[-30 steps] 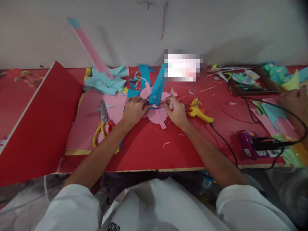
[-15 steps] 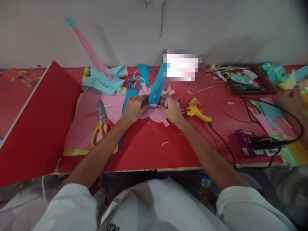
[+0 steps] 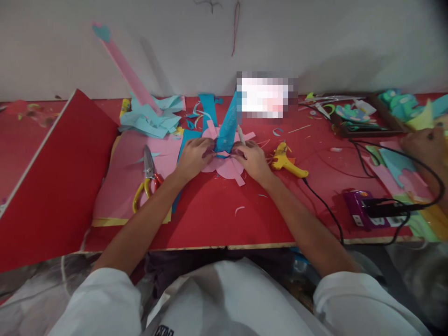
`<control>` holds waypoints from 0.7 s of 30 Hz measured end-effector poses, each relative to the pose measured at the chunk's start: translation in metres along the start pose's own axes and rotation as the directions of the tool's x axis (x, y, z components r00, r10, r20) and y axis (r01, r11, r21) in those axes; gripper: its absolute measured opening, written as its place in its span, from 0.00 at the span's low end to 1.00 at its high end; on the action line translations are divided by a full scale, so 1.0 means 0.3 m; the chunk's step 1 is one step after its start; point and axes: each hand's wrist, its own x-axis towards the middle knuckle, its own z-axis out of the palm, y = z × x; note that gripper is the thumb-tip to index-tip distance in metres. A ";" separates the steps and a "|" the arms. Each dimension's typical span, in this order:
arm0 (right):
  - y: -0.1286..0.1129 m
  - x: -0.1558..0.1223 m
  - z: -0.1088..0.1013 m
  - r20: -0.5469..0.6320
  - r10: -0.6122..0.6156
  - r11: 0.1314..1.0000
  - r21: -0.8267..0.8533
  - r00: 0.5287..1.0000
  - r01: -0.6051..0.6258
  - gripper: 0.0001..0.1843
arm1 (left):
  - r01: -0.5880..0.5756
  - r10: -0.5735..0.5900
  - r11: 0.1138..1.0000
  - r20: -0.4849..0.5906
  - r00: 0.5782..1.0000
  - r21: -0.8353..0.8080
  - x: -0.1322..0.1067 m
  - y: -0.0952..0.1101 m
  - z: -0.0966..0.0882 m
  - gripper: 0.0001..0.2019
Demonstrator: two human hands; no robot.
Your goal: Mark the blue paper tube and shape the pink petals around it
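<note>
A pink flower-shaped paper cutout point(image 3: 227, 170) with strip-like tabs lies on the red table. A blue paper piece point(image 3: 228, 128) rises from its middle, leaning right at the top. My left hand point(image 3: 194, 156) is closed at the left of the blue piece's base, fingertips pinching the paper there. Opposite it, my right hand point(image 3: 252, 157) has its fingertips at the base's right side and also holds a slim white pen-like stick point(image 3: 241, 134), which points up. The fingertips partly hide the paper, so exactly which layer each pinches is unclear.
Scissors point(image 3: 149, 170) lie on pink sheets point(image 3: 122, 163) at left, near a standing red board point(image 3: 59, 186). A yellow glue gun point(image 3: 287, 162), its cord and a purple box point(image 3: 355, 205) are at right. Another person's hand point(image 3: 422, 144) rests by a tray point(image 3: 388, 128).
The white stick in my right hand has tipped from upright to leaning left. My right hand has shifted slightly right. A small pink flap at the blue piece's base no longer shows between my fingertips.
</note>
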 end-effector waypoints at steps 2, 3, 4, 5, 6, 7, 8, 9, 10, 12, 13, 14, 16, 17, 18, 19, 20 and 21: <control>0.004 0.000 0.007 -0.002 -0.008 1.000 -0.005 1.000 0.008 0.06 | -0.008 0.008 1.000 -0.002 1.000 -0.007 0.002 -0.009 0.006 0.08; 0.006 0.001 0.010 -0.005 -0.004 1.000 -0.008 1.000 0.004 0.06 | -0.017 0.016 1.000 -0.006 1.000 -0.013 0.003 -0.015 0.010 0.08; 0.008 0.002 0.013 -0.006 0.002 1.000 -0.011 1.000 -0.002 0.06 | -0.027 0.027 0.999 -0.013 1.000 -0.020 0.004 -0.020 0.013 0.07; 0.009 0.003 0.014 -0.007 0.010 1.000 -0.013 1.000 -0.010 0.06 | -0.039 0.039 0.999 -0.019 0.999 -0.026 0.005 -0.024 0.016 0.07; 0.011 0.005 0.015 -0.007 0.017 1.000 -0.014 1.000 -0.018 0.06 | -0.049 0.049 0.998 -0.023 0.999 -0.029 0.006 -0.027 0.017 0.07; 0.011 0.008 0.015 -0.006 0.024 1.000 -0.013 1.000 -0.024 0.07 | -0.056 0.056 0.998 -0.026 0.998 -0.031 0.007 -0.030 0.018 0.07; 0.012 0.012 0.014 -0.006 0.028 1.000 -0.010 1.000 -0.028 0.07 | -0.060 0.059 0.998 -0.025 0.998 -0.032 0.009 -0.031 0.018 0.07; 0.013 0.016 0.012 -0.003 0.031 1.000 -0.004 1.000 -0.031 0.08 | -0.059 0.058 0.998 -0.023 0.998 -0.034 0.010 -0.032 0.017 0.07; 0.013 0.020 0.010 0.001 0.031 1.000 0.003 1.000 -0.031 0.08 | -0.055 0.054 0.998 -0.020 0.998 -0.038 0.011 -0.032 0.016 0.06; 0.013 0.028 0.005 0.018 0.029 0.999 0.022 0.999 -0.030 0.07 | -0.041 0.041 0.998 -0.016 0.999 -0.042 0.012 -0.032 0.014 0.05; 0.012 0.032 0.002 0.030 0.028 0.999 0.031 0.999 -0.029 0.07 | -0.036 0.035 0.999 -0.017 0.999 -0.041 0.012 -0.032 0.014 0.05; 0.012 0.035 0.000 0.041 0.028 0.999 0.036 0.999 -0.030 0.06 | -0.032 0.031 0.999 -0.021 0.999 -0.038 0.012 -0.033 0.014 0.05; 0.011 0.039 -0.002 0.055 0.033 0.999 0.035 0.998 -0.035 0.06 | -0.034 0.033 0.999 -0.027 0.999 -0.034 0.011 -0.035 0.016 0.04; 0.011 0.041 -0.003 0.061 0.037 0.999 0.030 0.997 -0.039 0.06 | -0.038 0.037 0.999 -0.029 0.999 -0.035 0.011 -0.036 0.017 0.04; 0.011 0.042 -0.004 0.066 0.040 0.999 0.025 0.997 -0.042 0.06 | -0.045 0.043 0.998 -0.032 0.999 -0.038 0.010 -0.037 0.018 0.04; 0.011 0.043 -0.005 0.071 0.042 0.999 0.021 0.997 -0.043 0.06 | -0.052 0.051 0.998 -0.036 0.998 -0.040 0.009 -0.037 0.019 0.04; 0.011 0.044 -0.006 0.077 0.039 0.999 0.021 0.996 -0.041 0.06 | -0.060 0.059 0.997 -0.041 0.997 -0.040 0.008 -0.038 0.019 0.04; 0.012 0.045 -0.007 0.082 0.033 0.999 0.021 0.996 -0.035 0.07 | -0.066 0.065 0.997 -0.043 0.997 -0.040 0.008 -0.037 0.019 0.04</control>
